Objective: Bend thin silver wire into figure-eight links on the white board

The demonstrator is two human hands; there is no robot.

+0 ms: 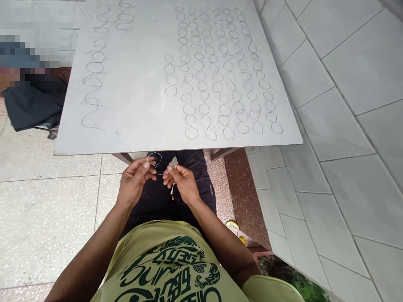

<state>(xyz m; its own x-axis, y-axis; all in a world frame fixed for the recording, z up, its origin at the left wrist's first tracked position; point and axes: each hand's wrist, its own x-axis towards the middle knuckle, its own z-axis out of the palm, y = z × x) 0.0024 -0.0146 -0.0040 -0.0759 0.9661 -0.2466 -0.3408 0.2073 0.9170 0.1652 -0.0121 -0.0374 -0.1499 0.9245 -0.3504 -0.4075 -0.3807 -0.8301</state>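
A thin wire (pixel 155 161), bent into a loop with a curved tail, is held between both my hands just below the front edge of a grey board (pixel 141 92). My left hand (pixel 134 182) pinches the looped end with thumb and fingers. The other end is pinched in my right hand (pixel 181 182). Both hands hover over my lap in dark trousers. On the board lie several rows of finished wire figure-eight shapes (pixel 220 71), with a wavy column of them (pixel 94 71) at the left.
The board rests on a frame whose legs (pixel 124 157) show under its front edge. Pale floor tiles (pixel 340 126) surround it, with a dark reddish strip (pixel 242 188) at my right. A dark cloth on a low cart (pixel 34 107) lies at far left.
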